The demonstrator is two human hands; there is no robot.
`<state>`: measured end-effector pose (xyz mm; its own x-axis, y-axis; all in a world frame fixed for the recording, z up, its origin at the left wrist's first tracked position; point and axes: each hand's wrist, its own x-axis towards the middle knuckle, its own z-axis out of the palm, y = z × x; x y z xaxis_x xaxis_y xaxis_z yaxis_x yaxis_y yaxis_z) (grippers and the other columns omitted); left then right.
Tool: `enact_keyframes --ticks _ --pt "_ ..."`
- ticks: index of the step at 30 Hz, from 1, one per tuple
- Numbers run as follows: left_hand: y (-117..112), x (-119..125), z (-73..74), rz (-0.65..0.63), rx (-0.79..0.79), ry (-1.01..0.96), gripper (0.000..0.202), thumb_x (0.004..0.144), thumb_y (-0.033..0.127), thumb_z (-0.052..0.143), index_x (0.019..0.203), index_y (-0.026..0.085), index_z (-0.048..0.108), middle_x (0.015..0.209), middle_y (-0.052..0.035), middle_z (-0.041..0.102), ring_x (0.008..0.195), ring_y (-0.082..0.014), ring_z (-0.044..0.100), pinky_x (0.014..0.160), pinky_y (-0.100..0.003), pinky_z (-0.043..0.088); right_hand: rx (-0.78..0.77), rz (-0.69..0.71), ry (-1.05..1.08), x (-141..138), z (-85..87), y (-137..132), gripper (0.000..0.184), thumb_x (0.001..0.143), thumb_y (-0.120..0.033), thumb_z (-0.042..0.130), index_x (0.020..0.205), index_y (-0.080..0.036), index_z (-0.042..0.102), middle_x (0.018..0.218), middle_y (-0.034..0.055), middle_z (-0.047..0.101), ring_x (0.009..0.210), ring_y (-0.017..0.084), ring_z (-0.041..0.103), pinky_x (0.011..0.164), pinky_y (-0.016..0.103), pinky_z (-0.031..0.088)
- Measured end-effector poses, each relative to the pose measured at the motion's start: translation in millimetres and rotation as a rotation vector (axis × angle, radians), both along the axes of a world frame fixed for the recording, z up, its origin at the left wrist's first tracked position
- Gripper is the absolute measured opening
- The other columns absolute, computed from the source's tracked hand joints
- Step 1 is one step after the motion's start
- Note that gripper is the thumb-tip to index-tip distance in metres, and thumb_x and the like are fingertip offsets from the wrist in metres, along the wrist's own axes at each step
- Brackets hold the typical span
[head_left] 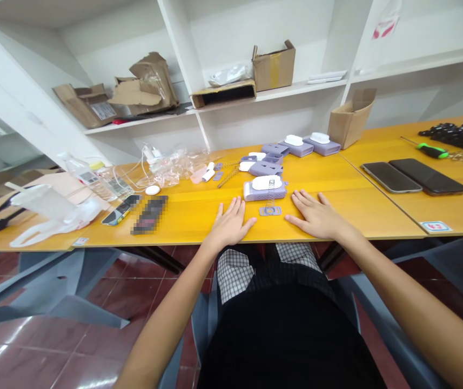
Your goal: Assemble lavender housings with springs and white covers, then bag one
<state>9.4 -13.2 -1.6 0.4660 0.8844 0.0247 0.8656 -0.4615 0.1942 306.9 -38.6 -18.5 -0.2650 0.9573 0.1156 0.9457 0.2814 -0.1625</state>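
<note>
My left hand (230,222) lies flat on the yellow table (190,216), fingers outstretched and holding nothing. On the other side, my right hand (314,214) rests palm down, its fingers spread. Between and just beyond them sits a purple plastic case (276,193) with a white oval piece (261,182) on top. A coil spring (271,190) stands in front of that case, over a small flat purple plate (275,211). Farther back are more purple housings (265,169), some with white pieces. Two long springs (229,177) lie to their left, near small white parts (208,175).
Two dark phones (428,175) and a green-handled screwdriver (433,151) lie on the right. At left are another phone (121,209), a plastic cup (45,202), bottles and clear plastic wrapping (174,170). A cardboard box (350,121) stands at the back, before shelves (267,102) holding cartons.
</note>
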Motion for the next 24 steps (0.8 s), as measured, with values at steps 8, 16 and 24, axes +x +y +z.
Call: enact_keyframes --ticks 8,16,24 --pt "-2.8 3.3 5.1 0.013 -0.008 0.111 0.084 0.108 0.066 0.023 0.17 0.01 0.025 0.177 -0.0181 0.015 0.167 -0.0357 0.014 0.133 -0.065 0.009 -0.033 -0.009 -0.002 -0.5 3.5 0.0 0.091 0.101 -0.076 0.025 0.169 -0.016 0.034 0.175 0.0148 0.03 0.164 0.038 0.024 0.131 0.067 0.017" --pt "-3.3 3.2 4.7 0.011 0.013 0.131 0.085 0.108 0.066 0.022 0.17 0.008 0.024 0.177 -0.0181 0.015 0.167 -0.0342 0.014 0.133 -0.064 0.011 -0.011 0.004 0.015 -2.3 1.3 -1.7 0.089 0.101 -0.075 0.027 0.169 -0.017 0.034 0.174 0.0151 0.032 0.163 0.041 0.025 0.13 0.069 0.019" --pt "-4.0 4.3 6.9 0.01 0.013 0.09 0.081 0.108 0.063 0.03 0.168 0.009 0.03 0.176 -0.0195 0.021 0.166 -0.0356 0.018 0.133 -0.065 0.012 -0.118 0.148 0.131 35.3 20.5 46.1 0.069 0.097 -0.058 0.055 0.151 -0.016 0.063 0.159 0.0164 0.057 0.148 0.039 0.054 0.125 0.059 0.04"
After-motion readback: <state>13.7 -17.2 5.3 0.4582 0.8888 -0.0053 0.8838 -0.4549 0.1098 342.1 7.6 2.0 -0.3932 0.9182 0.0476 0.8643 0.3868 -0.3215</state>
